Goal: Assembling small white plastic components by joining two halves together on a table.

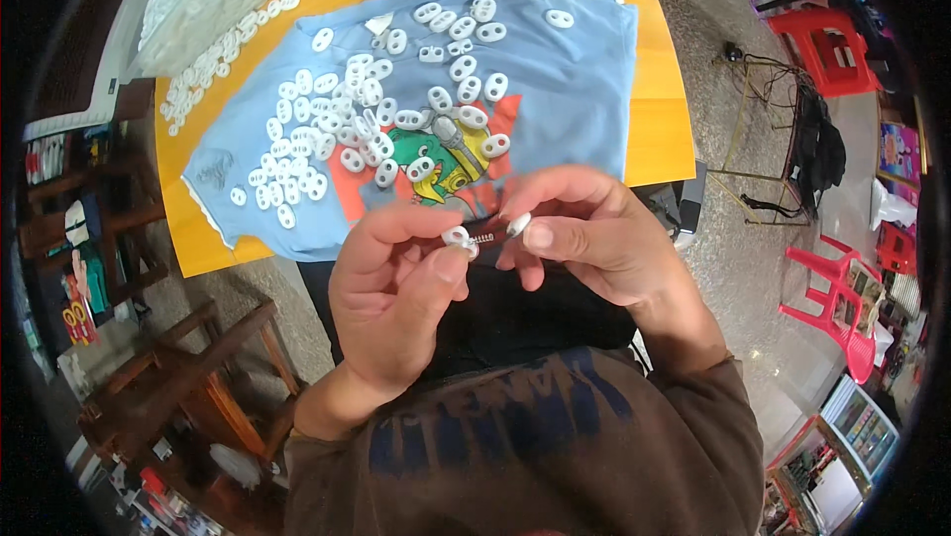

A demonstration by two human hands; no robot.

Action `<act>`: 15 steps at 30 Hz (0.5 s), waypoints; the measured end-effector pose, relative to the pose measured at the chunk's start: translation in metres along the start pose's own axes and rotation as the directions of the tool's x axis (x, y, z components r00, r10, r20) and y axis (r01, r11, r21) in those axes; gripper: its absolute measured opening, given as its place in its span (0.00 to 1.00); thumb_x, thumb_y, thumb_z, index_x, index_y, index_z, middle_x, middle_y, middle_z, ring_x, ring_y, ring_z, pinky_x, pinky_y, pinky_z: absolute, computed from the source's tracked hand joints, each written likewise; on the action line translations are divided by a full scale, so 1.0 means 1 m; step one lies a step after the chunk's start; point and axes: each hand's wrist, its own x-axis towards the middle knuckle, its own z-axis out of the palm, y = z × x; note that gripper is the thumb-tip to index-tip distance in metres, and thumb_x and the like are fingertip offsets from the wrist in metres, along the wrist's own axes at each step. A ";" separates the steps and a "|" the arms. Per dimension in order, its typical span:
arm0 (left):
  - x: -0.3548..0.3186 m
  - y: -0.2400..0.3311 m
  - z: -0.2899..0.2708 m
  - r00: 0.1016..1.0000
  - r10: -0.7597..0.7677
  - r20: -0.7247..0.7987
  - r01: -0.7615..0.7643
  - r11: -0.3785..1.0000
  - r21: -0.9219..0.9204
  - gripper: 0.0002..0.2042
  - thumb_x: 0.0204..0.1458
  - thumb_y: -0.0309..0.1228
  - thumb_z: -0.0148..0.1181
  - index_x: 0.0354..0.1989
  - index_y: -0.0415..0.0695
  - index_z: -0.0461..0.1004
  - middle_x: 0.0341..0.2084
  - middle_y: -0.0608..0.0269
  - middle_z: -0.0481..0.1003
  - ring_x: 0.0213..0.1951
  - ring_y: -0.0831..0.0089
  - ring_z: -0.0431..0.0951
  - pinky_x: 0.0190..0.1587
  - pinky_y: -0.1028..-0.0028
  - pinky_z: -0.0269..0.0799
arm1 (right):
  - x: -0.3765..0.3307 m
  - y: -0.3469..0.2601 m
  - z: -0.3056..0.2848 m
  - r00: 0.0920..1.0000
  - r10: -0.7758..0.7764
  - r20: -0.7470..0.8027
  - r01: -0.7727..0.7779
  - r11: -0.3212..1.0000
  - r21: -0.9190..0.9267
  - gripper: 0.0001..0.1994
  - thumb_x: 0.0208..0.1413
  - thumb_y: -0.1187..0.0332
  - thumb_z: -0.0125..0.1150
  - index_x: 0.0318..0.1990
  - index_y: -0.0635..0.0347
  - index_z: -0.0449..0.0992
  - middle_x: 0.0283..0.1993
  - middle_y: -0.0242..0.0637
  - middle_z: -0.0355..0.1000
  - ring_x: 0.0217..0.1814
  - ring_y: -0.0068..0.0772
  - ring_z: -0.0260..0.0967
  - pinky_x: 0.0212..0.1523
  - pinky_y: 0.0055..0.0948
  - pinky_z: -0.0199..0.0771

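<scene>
Left hand [388, 283] pinches white clip [455, 237], right hand [599, 234] white piece [519, 225], spring [482, 238] between; loose clips [370, 92] at ten o'clock.

White pieces [519, 225], silvery spring [482, 238], light-blue cloth [584, 80] with green, yellow and red print [456, 179], orange-yellow tabletop [662, 130]

Pink plstc chair [839, 283], red stool [830, 53], R side
</scene>
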 end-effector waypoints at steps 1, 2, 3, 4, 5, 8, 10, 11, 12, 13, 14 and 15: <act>-0.001 0.000 0.000 1.000 0.008 0.004 -0.008 1.000 0.000 0.09 0.49 0.20 0.53 0.40 0.37 0.67 0.27 0.65 0.70 0.24 0.84 0.66 0.26 0.85 0.63 | -0.001 0.002 -0.001 1.000 -0.007 -0.001 0.007 1.000 -0.001 0.09 0.51 0.73 0.58 0.41 0.63 0.73 0.32 0.32 0.70 0.30 0.23 0.68 0.31 0.18 0.70; -0.003 0.000 0.001 1.000 0.016 0.008 -0.016 1.000 -0.001 0.09 0.48 0.20 0.53 0.40 0.37 0.67 0.27 0.65 0.70 0.24 0.84 0.67 0.26 0.85 0.63 | -0.002 0.004 -0.002 0.999 -0.042 0.010 0.042 0.999 0.025 0.09 0.50 0.74 0.58 0.40 0.63 0.73 0.33 0.33 0.70 0.31 0.24 0.69 0.32 0.19 0.70; -0.005 0.000 0.003 1.000 0.019 0.014 -0.019 1.000 0.000 0.09 0.48 0.20 0.53 0.40 0.37 0.67 0.27 0.65 0.70 0.24 0.84 0.67 0.26 0.85 0.63 | -0.003 0.005 -0.002 0.997 -0.078 0.021 0.077 0.996 0.050 0.09 0.50 0.76 0.57 0.40 0.64 0.72 0.34 0.34 0.70 0.31 0.25 0.69 0.34 0.20 0.71; -0.008 0.000 0.004 1.000 0.021 0.007 -0.021 1.000 -0.001 0.10 0.48 0.20 0.53 0.40 0.37 0.67 0.27 0.64 0.70 0.24 0.84 0.67 0.26 0.85 0.63 | -0.004 0.006 -0.001 0.996 -0.083 0.023 0.082 0.995 0.051 0.09 0.50 0.76 0.57 0.40 0.64 0.72 0.34 0.34 0.70 0.31 0.25 0.69 0.34 0.20 0.71; -0.011 0.000 0.005 1.000 0.024 0.000 -0.024 1.000 -0.002 0.10 0.48 0.20 0.53 0.40 0.37 0.67 0.27 0.64 0.70 0.23 0.84 0.67 0.25 0.85 0.63 | -0.006 0.006 0.001 0.994 -0.106 0.007 0.105 0.993 0.053 0.09 0.50 0.76 0.57 0.40 0.64 0.72 0.35 0.35 0.70 0.32 0.26 0.69 0.35 0.20 0.71; -0.020 -0.001 0.006 0.998 0.066 0.022 -0.066 0.998 -0.011 0.10 0.48 0.20 0.54 0.40 0.36 0.67 0.27 0.63 0.70 0.22 0.83 0.66 0.25 0.84 0.63 | -0.015 0.006 0.006 0.993 -0.115 0.011 0.114 0.991 0.072 0.10 0.50 0.78 0.57 0.41 0.65 0.71 0.37 0.36 0.71 0.34 0.25 0.70 0.38 0.21 0.71; -0.027 0.001 0.011 0.998 0.066 0.004 -0.066 0.998 -0.023 0.10 0.48 0.20 0.54 0.39 0.36 0.67 0.27 0.63 0.70 0.22 0.83 0.66 0.25 0.84 0.63 | -0.021 0.008 0.008 0.977 -0.205 0.060 0.202 0.978 0.052 0.10 0.50 0.78 0.57 0.41 0.65 0.71 0.38 0.35 0.70 0.35 0.23 0.69 0.38 0.19 0.70; -0.030 0.002 0.014 0.998 0.058 -0.015 -0.059 0.997 -0.040 0.10 0.48 0.20 0.54 0.39 0.36 0.67 0.27 0.62 0.71 0.22 0.83 0.66 0.24 0.84 0.62 | -0.025 0.009 0.009 0.975 -0.211 0.069 0.207 0.977 0.052 0.10 0.50 0.78 0.57 0.41 0.65 0.71 0.38 0.35 0.70 0.35 0.23 0.69 0.38 0.19 0.70; -0.034 0.003 0.016 0.998 0.067 -0.013 -0.068 0.997 -0.034 0.10 0.48 0.20 0.54 0.39 0.36 0.67 0.27 0.62 0.71 0.22 0.83 0.66 0.24 0.84 0.62 | -0.029 0.010 0.010 0.968 -0.239 0.077 0.241 0.970 -0.021 0.10 0.50 0.78 0.57 0.41 0.65 0.71 0.38 0.34 0.70 0.34 0.21 0.68 0.37 0.18 0.69; -0.038 0.004 0.018 0.997 0.071 -0.014 -0.071 0.996 -0.053 0.10 0.47 0.20 0.54 0.39 0.36 0.67 0.26 0.62 0.71 0.22 0.83 0.66 0.24 0.84 0.62 | -0.032 0.010 0.012 0.959 -0.268 0.087 0.276 0.957 -0.093 0.10 0.50 0.77 0.57 0.41 0.65 0.71 0.39 0.34 0.70 0.34 0.20 0.68 0.37 0.17 0.68; -0.041 0.005 0.019 0.997 0.074 -0.014 -0.075 0.995 -0.072 0.10 0.47 0.21 0.55 0.39 0.35 0.67 0.26 0.61 0.71 0.22 0.83 0.66 0.24 0.84 0.62 | -0.036 0.009 0.016 0.956 -0.276 0.096 0.285 0.954 -0.091 0.10 0.50 0.77 0.57 0.41 0.65 0.71 0.39 0.34 0.70 0.34 0.20 0.68 0.37 0.17 0.68; -0.044 0.006 0.021 0.997 0.083 -0.009 -0.083 0.994 -0.065 0.10 0.47 0.21 0.55 0.39 0.35 0.67 0.26 0.61 0.71 0.22 0.83 0.66 0.24 0.84 0.62 | -0.040 0.008 0.020 0.942 -0.310 0.133 0.324 0.939 -0.110 0.10 0.51 0.77 0.56 0.42 0.64 0.70 0.38 0.33 0.69 0.34 0.19 0.67 0.36 0.17 0.68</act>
